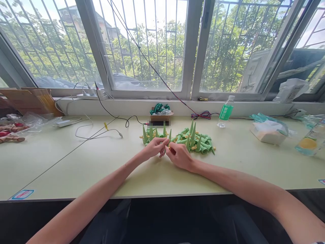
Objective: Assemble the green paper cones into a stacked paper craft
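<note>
My left hand [154, 148] is closed with its thumb and fingertips pinched on a green cone-shaped piece, mostly hidden by the fingers. Close against it, my right hand [180, 156] pinches a small yellow piece [169, 148] at the fingertips. Just behind the hands, several green cones [150, 133] stand upright on the left, with small yellow bits at their bases. A heap of loose green cones [204, 144] lies to the right, some upright, others on their sides.
A small box [159, 118] with dark green wrapping sits behind the cones. Cables [111, 130] trail across the table's left side. To the right are a water bottle [225, 112], a tissue pack [269, 130] and a clear bag [311, 139]. Bagged wooden pieces [14, 130] lie far left.
</note>
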A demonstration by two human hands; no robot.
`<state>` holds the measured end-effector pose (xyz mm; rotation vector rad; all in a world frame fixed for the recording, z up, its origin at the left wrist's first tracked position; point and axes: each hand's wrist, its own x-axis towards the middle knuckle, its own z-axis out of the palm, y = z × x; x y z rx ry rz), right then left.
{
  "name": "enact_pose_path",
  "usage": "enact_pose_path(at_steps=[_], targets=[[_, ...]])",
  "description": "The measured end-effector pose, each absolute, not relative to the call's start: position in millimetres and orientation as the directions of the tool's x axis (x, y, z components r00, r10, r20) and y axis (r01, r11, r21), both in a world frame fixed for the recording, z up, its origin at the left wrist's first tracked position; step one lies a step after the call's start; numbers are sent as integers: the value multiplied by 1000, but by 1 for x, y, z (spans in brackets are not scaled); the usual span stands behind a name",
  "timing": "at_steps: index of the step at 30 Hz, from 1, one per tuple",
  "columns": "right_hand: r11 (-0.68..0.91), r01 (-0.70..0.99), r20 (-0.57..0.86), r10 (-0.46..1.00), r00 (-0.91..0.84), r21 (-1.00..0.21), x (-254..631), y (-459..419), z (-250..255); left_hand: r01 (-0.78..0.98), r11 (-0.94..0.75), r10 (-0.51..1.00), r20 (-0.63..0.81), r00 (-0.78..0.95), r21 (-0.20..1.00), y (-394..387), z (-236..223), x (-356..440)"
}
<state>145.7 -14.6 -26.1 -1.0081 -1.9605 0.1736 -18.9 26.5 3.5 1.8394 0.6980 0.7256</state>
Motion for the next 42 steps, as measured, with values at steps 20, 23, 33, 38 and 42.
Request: enact_pose_path(at_steps=[20,23,33,38,42], targets=[[643,554,672,716,-191,-528,144,-14,-26,104,-339,762,208,613,935,24,6,-14],[643,560,665,718,-204,-522,144,-13,-26,118,-341,760,200,618,933,24,6,-14],[646,553,652,724,-226,-526,145,-14,-26,126,-351,752,199,628,928,25,4,-16],[644,563,648,725,-234,-517,145,-14,-25,131,-361,750,204,629,923,26,4,-16],[642,555,644,730,-231,-529,145,-14,-25,137,-361,751,201,629,922,26,4,-16]])
